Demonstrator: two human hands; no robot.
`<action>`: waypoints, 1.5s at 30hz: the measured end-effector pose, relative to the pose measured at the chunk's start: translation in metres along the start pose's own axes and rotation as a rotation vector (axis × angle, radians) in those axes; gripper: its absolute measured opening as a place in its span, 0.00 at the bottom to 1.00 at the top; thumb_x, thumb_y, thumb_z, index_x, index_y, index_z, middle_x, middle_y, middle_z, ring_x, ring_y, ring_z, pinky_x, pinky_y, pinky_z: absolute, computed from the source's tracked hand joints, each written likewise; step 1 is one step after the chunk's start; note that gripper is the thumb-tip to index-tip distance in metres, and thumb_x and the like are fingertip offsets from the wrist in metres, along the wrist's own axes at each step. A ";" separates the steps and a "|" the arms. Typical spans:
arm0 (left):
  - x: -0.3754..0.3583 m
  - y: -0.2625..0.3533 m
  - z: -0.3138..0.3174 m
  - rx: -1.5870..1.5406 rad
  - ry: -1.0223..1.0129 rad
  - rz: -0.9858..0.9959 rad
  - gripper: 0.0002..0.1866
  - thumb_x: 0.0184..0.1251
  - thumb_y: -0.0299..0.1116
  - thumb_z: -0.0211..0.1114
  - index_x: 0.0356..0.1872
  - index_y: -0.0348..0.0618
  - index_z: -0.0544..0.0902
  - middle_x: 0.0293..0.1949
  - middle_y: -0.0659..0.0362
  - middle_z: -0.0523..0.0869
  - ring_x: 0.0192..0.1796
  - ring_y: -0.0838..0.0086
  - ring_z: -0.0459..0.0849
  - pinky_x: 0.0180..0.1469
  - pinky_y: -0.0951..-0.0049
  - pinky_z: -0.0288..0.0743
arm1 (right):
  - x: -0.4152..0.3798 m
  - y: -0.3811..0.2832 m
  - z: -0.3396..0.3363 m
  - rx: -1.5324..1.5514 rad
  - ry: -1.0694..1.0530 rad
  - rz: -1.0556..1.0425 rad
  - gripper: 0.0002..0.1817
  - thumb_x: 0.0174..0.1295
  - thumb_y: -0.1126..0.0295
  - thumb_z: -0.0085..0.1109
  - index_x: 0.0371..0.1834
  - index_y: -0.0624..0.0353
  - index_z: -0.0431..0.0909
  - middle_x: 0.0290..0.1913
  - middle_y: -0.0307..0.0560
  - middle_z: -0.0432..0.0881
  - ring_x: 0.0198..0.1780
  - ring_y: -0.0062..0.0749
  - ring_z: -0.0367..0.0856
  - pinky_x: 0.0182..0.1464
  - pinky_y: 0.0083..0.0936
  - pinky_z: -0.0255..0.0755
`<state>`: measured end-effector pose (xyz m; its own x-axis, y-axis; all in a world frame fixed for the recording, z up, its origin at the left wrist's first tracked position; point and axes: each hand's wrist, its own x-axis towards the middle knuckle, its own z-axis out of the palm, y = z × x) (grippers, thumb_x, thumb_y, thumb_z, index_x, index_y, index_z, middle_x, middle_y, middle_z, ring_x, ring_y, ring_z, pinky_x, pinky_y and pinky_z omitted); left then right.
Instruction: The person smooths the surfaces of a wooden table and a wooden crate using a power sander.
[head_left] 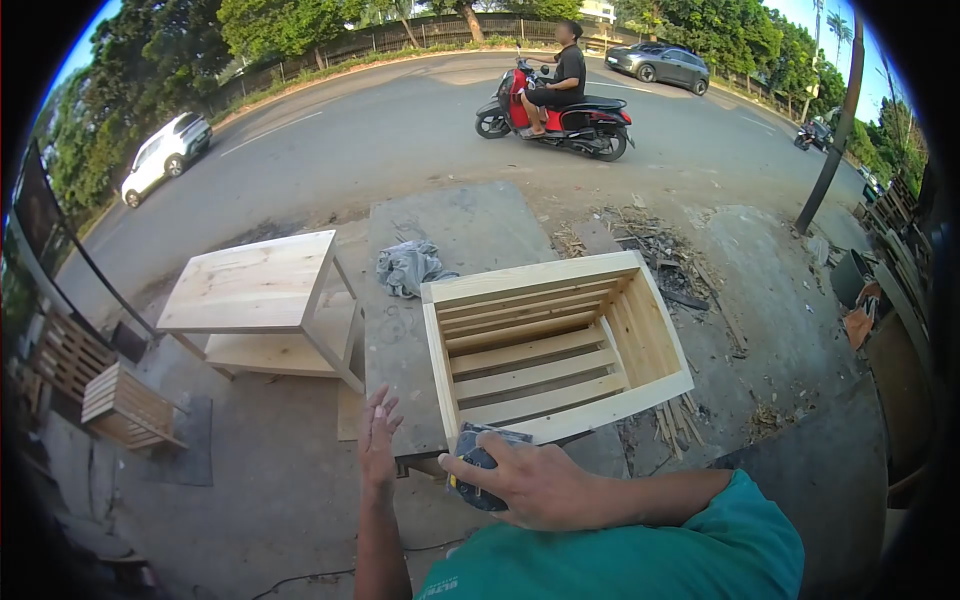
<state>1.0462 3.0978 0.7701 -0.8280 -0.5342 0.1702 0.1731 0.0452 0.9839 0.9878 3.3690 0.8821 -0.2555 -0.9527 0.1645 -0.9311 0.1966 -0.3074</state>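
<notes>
My right hand (520, 485) is wrapped round a dark power tool (478, 462), held at the near left corner of a slatted wooden crate (560, 425). The crate lies on a grey work table (400, 340), its open side facing up and its slats showing inside. Left of the tool, my left hand (378, 435) is raised beside the table's edge, fingers apart and holding nothing. A crumpled grey cloth (410, 268) lies on the table beyond the crate's far left corner. The tool's underside is hidden.
A two-tier wooden table (250, 285) stands at the left, with a small slatted stool (130, 408) nearer. A cable (300, 578) runs along the ground. Wood scraps (680, 420) lie at the right. Beyond are a person on a red scooter (560, 110) and cars on the road.
</notes>
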 end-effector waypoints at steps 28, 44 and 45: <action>0.060 0.103 0.223 0.614 0.180 -0.013 0.46 0.77 0.66 0.50 0.77 0.32 0.61 0.71 0.36 0.66 0.74 0.45 0.69 0.74 0.57 0.63 | 0.061 0.210 -0.076 0.608 0.041 -0.378 0.61 0.43 0.52 0.80 0.78 0.68 0.54 0.68 0.63 0.70 0.60 0.49 0.80 0.64 0.38 0.75; 0.027 0.014 0.166 0.264 0.212 -0.378 0.44 0.58 0.56 0.78 0.70 0.45 0.72 0.49 0.55 0.83 0.45 0.74 0.84 0.38 0.73 0.80 | -0.085 0.321 -0.038 -0.067 0.014 0.005 0.31 0.53 0.52 0.77 0.56 0.56 0.76 0.45 0.49 0.85 0.50 0.46 0.83 0.53 0.44 0.75; 0.024 -0.007 0.161 0.174 0.206 -0.377 0.42 0.59 0.55 0.78 0.70 0.47 0.72 0.48 0.57 0.82 0.44 0.75 0.83 0.36 0.74 0.79 | -0.081 0.319 -0.040 -0.075 0.001 -0.009 0.29 0.52 0.53 0.78 0.52 0.55 0.77 0.42 0.48 0.85 0.47 0.46 0.84 0.50 0.44 0.76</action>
<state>0.9394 3.2209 0.7766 -0.6898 -0.6963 -0.1982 -0.2266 -0.0524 0.9726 0.7011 3.5176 0.8080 -0.2475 -0.9542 0.1680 -0.9501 0.2050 -0.2352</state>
